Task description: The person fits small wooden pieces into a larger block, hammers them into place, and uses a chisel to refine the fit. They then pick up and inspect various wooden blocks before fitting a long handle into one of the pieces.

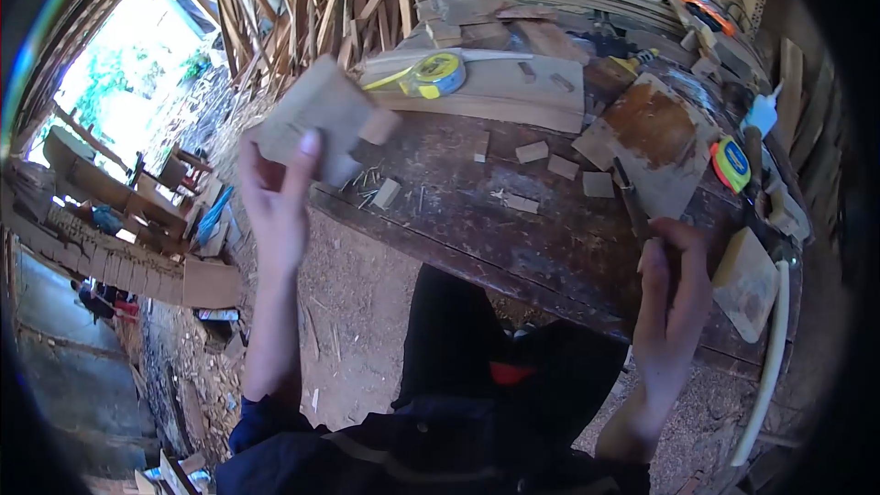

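My left hand point(280, 188) is raised over the table's left end, its thumb and fingers closed on a flat wooden board point(316, 115). A small lighter wooden block point(379, 126) shows at the board's right edge; whether it is attached cannot be made out. Over the right part of the table, my right hand point(676, 284) pinches the near end of a thin, dark, stick-like tool point(632, 200). Its far tip lies over a brown-stained sheet point(653, 128). Between my hands, several small wooden blocks point(532, 152) and scattered nails point(365, 191) lie on the dark wooden table point(431, 151).
A yellow tape measure point(438, 74) lies on a plank at the back; another tape measure point(731, 163) sits at right. A thick wooden block point(745, 284) and a white curved tube point(768, 367) are at the right edge. Wood strips point(275, 9) lean behind, left.
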Action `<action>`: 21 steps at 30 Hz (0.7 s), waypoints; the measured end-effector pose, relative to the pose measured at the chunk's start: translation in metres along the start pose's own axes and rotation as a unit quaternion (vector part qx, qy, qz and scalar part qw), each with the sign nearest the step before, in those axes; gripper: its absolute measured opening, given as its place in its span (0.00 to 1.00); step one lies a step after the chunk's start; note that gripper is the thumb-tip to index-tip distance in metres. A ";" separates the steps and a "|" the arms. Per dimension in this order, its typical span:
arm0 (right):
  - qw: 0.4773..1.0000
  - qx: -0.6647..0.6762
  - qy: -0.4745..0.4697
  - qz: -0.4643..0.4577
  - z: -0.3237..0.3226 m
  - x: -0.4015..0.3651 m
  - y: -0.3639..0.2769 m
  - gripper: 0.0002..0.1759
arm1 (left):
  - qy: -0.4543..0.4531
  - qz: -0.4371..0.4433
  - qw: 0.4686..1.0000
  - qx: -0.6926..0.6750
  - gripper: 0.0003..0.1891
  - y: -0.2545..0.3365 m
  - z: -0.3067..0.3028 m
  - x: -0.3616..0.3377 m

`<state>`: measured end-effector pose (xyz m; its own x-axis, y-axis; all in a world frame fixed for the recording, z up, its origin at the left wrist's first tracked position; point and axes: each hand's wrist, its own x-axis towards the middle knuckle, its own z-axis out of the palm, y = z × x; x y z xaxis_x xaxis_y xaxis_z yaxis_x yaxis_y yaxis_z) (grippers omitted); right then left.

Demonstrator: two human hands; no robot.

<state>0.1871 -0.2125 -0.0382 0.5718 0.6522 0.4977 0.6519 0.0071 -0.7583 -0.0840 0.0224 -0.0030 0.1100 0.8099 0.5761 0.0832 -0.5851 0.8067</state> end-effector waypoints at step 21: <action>0.994 -0.061 -0.073 0.060 0.012 0.001 0.011 0.10 | -0.059 -0.104 0.992 0.045 0.23 -0.099 -0.016 0.045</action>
<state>0.1887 -0.2027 -0.0512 0.5772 0.7452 0.3338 0.6433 -0.1633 -0.7480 -0.1035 0.1179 -0.0545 0.1963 0.9061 0.3747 0.2042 -0.4115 0.8882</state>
